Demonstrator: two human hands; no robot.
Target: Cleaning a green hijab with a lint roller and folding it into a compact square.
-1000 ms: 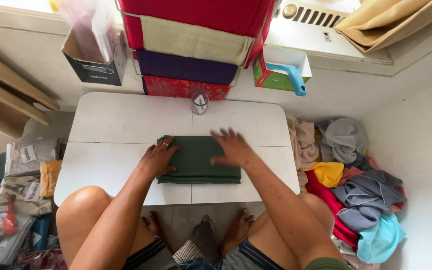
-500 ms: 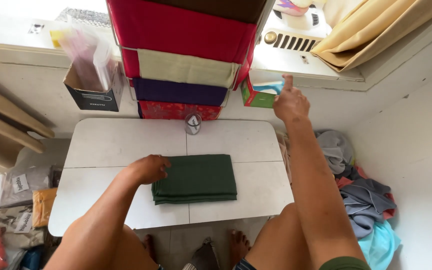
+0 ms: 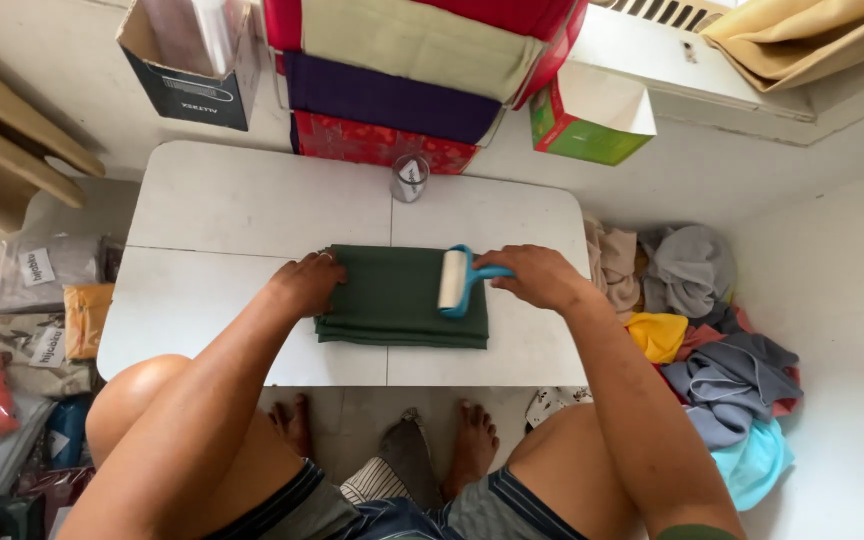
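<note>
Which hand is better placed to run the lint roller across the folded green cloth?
Right. The right hand grips the blue-handled lint roller on the folded dark green cloth; the left hand rests on its left edge.

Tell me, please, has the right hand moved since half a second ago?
Yes. The right hand came back from the green box to the folded green cloth, holding a lint roller.

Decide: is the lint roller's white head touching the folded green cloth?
Touching: the head view shows the lint roller resting directly on the folded green cloth.
</note>
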